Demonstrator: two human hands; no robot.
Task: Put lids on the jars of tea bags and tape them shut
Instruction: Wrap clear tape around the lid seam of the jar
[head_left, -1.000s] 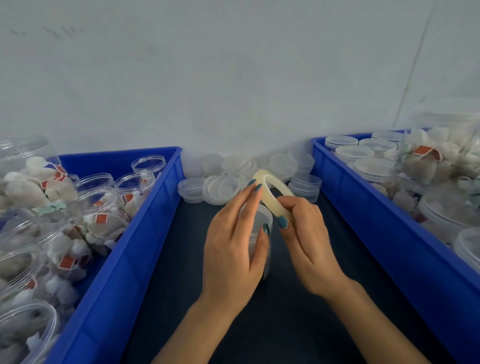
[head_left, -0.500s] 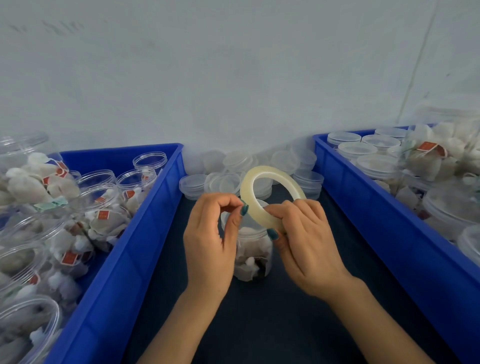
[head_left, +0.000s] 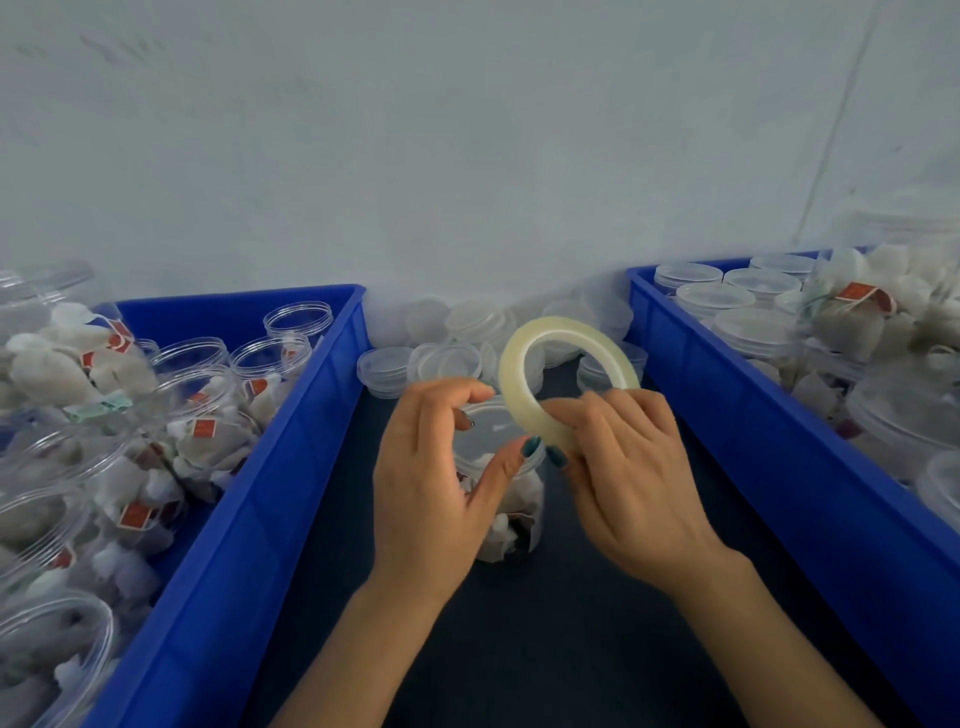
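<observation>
A clear jar of tea bags stands on the dark surface between two blue bins, with a clear lid on it. My left hand curls over the lid from the left, fingertips at its far rim and thumb at its near rim. A ring-shaped roll of clear tape stands upright just above the jar's right side. My right hand pinches the roll's lower edge between thumb and fingers. My two thumb tips almost touch. No loose tape end shows.
The left blue bin holds several open jars of tea bags. Lidded jars fill the right blue bin. Loose clear lids lie piled against the white wall behind the jar.
My left hand lifted off the jar top, curled up to the left, then came back over the lid. My right hand turned the tape roll upright, its ring now facing me.
</observation>
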